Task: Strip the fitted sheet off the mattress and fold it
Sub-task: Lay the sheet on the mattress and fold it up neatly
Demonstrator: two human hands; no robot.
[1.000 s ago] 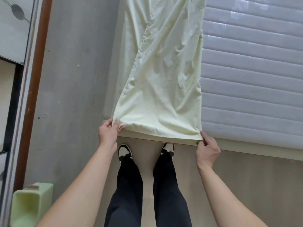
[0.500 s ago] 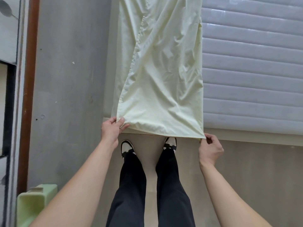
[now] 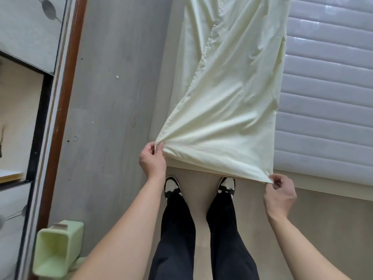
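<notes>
At the foot of the bed, your left hand (image 3: 152, 161) pinched one near corner of the fitted sheet (image 3: 226, 110), which lay folded lengthwise along the mattress (image 3: 327, 102); your right hand (image 3: 279, 194) pinched the other. Folding looked underway; next, carry both corners toward the far end.

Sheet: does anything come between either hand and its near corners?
Nothing visible does. The left hand pinches the sheet's near left corner, and the right hand pinches the near right corner. The cloth runs straight into both grips over the mattress edge.
</notes>
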